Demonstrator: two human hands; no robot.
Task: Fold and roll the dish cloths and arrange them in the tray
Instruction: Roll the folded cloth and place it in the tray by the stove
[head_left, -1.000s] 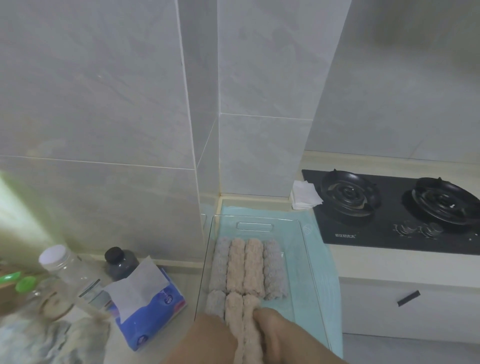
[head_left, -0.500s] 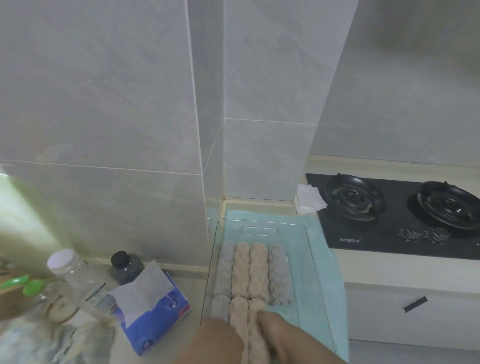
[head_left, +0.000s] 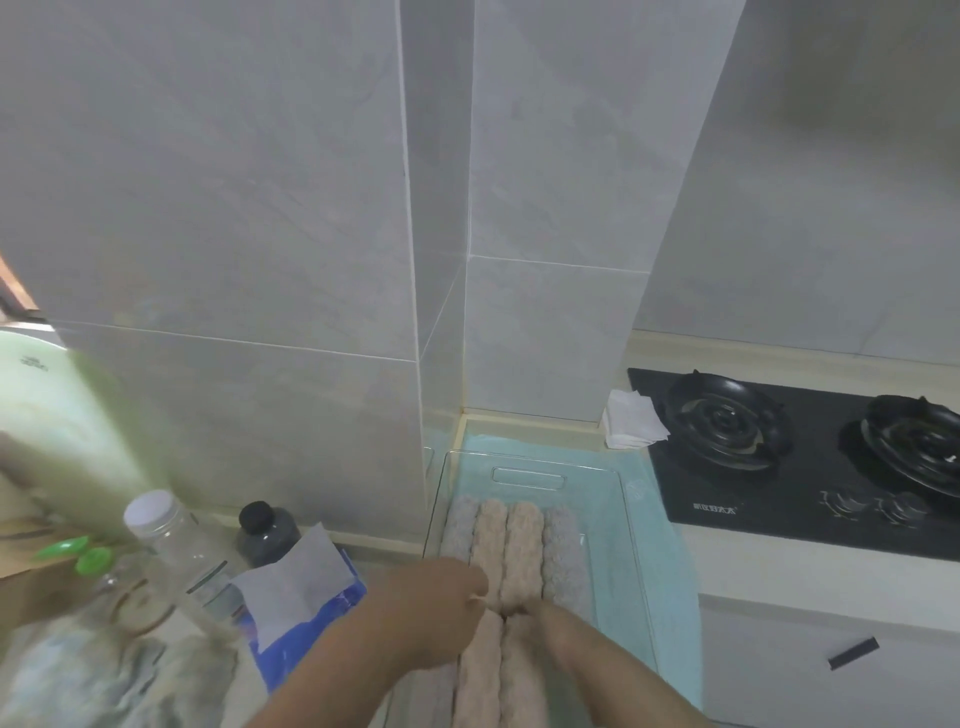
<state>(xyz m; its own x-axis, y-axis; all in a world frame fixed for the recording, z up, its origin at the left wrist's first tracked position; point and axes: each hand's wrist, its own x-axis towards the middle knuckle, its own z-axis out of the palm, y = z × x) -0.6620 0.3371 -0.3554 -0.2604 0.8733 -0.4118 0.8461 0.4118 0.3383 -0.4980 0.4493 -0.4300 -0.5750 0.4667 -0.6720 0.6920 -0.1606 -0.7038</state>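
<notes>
Dish cloths, as fluffy beige and grey terry rolls (head_left: 524, 551): lying four abreast in a far row inside the clear plastic tray (head_left: 527, 475), itself sitting on a pale teal mat (head_left: 670, 571). Running lengthwise just in front, two near-row beige rolls (head_left: 491, 670), flanked by both hands. Pinching the far end of the left roll with the left hand (head_left: 431, 613), fingers curled. Curling the right hand (head_left: 553, 631) over the far end of the right roll (grip partly hidden). Standing outside the tray: a blue tissue pack (head_left: 306, 639) and a clear plastic jar (head_left: 171, 540) to the left, a black gas hob (head_left: 779, 499) to the right.

Arranging rather than rolling, by the look of it: butting the near rolls up against the far row. Next, probably calling for letting go without loosening them, then adding a roll beside them if the space under the right forearm is free.

Against a second ago: reaching further up the rolls, fingertips now at the seam between rows rather than short of it.
</notes>
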